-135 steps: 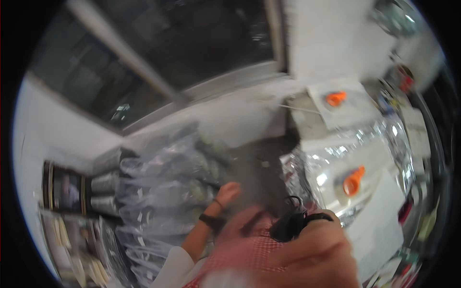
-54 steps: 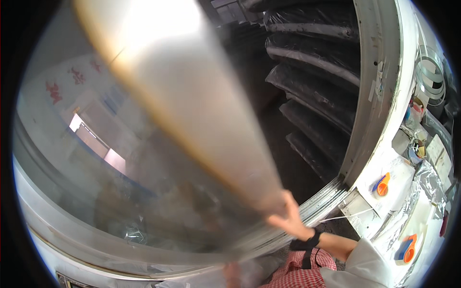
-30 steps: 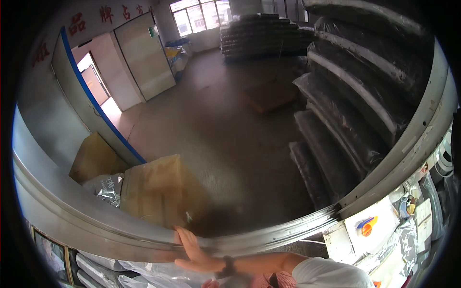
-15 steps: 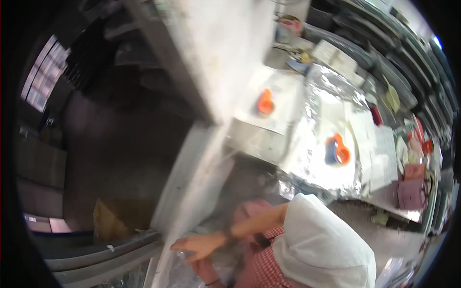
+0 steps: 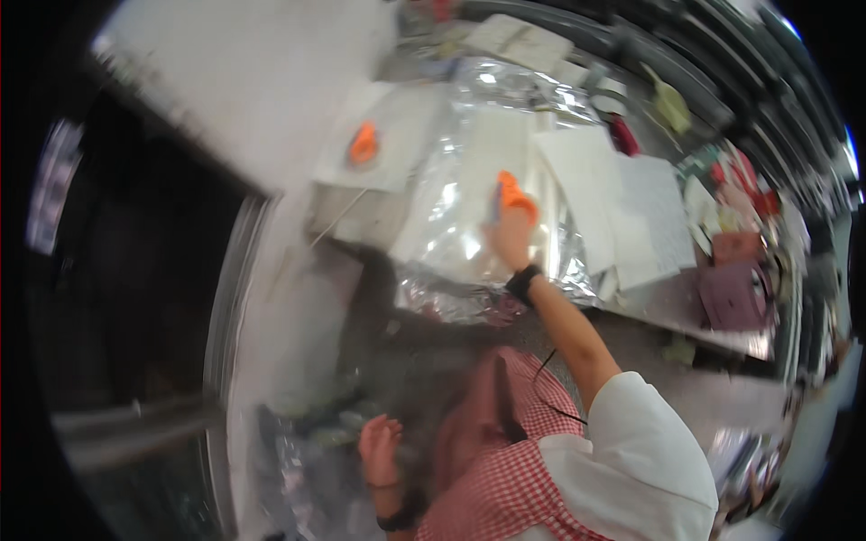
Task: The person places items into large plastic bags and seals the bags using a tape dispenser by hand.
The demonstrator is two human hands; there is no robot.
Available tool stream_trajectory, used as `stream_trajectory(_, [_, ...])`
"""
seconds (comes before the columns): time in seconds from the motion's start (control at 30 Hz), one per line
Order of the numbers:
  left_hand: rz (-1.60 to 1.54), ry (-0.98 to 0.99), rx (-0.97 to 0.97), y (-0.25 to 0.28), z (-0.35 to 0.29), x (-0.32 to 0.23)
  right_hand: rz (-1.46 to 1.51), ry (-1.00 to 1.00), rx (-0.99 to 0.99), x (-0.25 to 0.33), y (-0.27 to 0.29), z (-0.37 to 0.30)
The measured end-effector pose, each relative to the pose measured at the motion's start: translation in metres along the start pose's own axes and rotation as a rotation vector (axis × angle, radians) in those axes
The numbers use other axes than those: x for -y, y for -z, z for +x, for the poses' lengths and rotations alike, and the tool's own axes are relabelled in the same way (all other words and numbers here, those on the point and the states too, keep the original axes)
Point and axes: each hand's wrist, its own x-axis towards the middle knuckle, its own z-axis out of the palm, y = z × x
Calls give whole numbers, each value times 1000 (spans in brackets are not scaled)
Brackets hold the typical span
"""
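On the clear plastic sheeting (image 5: pixel 451 230) over the table, my right hand (image 5: pixel 512 239) reaches forward and closes on an orange tape dispenser (image 5: pixel 516 191). A bit of blue shows at its side, and motion blur hides the exact hold of my fingers. My left hand (image 5: pixel 381 448) is low in front of my checked apron, fingers loosely bent and apart, with nothing visible in it. Near it lies a heap of clear plastic bags (image 5: pixel 311 469). A second orange dispenser (image 5: pixel 363 144) rests on a white sheet farther left.
White paper sheets (image 5: pixel 631 203) overlap right of the plastic. Beyond them sit a purple bag (image 5: pixel 735 296) and small red items. Dark stacked rolls or bundles (image 5: pixel 749 117) line the back right. A pale upright panel (image 5: pixel 262 99) edges the left, beside a dark area.
My right hand has gone from beside my left hand, low by the panel, out to the orange dispenser on the table. The view has swung, shifting the table leftward.
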Motion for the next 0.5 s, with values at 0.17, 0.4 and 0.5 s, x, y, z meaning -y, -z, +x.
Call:
stream_trajectory(0.17, [-127,-93,-325,-12,-82,49,-300,334,42,-6,-64,16])
stream_trajectory(0.4, [-59,-330,-705,-112,-161,217,123,857,62,-64,-63,35])
stream_trajectory(0.5, [-53,-326,-847,-197,-224,281,371,459,880,-85,-38,26])
